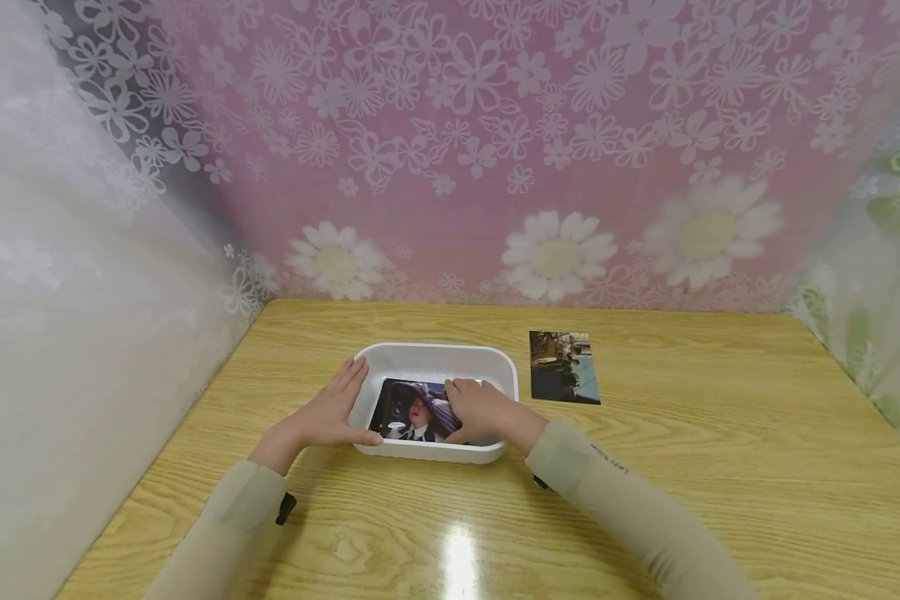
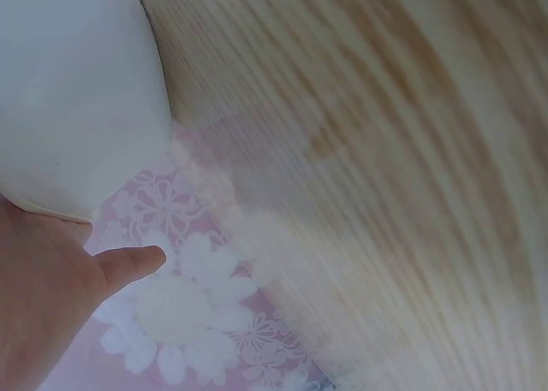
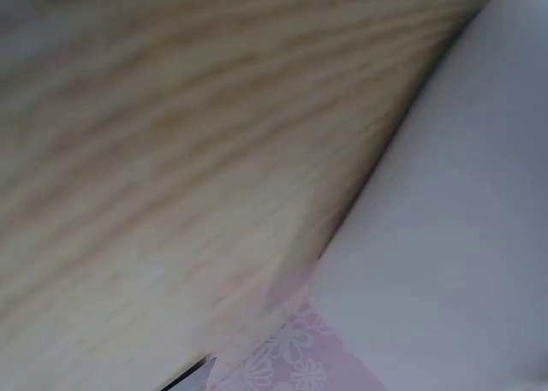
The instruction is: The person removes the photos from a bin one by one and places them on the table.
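A white rectangular basin with rounded corners (image 1: 438, 350) sits on the table. Inside it lies a photo (image 1: 418, 412) with a face, purple cloth and a dark left part; my hand covers its right end. My left hand (image 1: 328, 414) rests along the basin's left side, fingers extended at the rim and thumb at the front left corner. In the left wrist view, that hand (image 2: 43, 288) is beside the white wall with one finger sticking out. My right hand (image 1: 483, 412) reaches over the right wall and holds the photo's right end, fingers at the far edge and thumb at the near edge.
A second photo (image 1: 566, 368), dark on the left and blue at lower right, lies flat to the right of the basin. The wood-grain table (image 1: 690, 467) meets flowered pink cloth (image 1: 435, 225) at the back and pale cloth (image 1: 82, 333) on the left.
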### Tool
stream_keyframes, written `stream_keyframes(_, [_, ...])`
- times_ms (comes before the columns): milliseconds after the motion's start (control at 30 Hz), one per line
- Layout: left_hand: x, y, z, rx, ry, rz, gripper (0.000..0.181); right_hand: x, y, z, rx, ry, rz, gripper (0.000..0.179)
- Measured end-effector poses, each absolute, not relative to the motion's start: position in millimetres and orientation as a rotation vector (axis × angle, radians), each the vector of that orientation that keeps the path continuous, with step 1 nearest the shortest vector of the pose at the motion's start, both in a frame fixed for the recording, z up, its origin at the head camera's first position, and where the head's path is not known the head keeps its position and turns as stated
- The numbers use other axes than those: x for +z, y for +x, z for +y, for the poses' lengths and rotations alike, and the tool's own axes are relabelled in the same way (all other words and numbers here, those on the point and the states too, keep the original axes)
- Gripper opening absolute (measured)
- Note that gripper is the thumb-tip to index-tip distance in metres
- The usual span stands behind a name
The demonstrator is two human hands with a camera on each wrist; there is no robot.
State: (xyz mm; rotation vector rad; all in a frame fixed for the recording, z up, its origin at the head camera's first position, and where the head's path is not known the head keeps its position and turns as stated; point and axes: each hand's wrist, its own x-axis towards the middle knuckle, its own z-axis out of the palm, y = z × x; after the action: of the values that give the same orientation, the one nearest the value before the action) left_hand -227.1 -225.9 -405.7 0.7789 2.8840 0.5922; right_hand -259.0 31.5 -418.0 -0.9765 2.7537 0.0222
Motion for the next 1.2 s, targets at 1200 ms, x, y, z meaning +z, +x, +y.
stream_keyframes(1200, [-406.8,-227.6,-227.6,0.610,0.781,2.868,0.115,-397.7,-263.1,55.3,-0.773,-1.236,2.780,0.037])
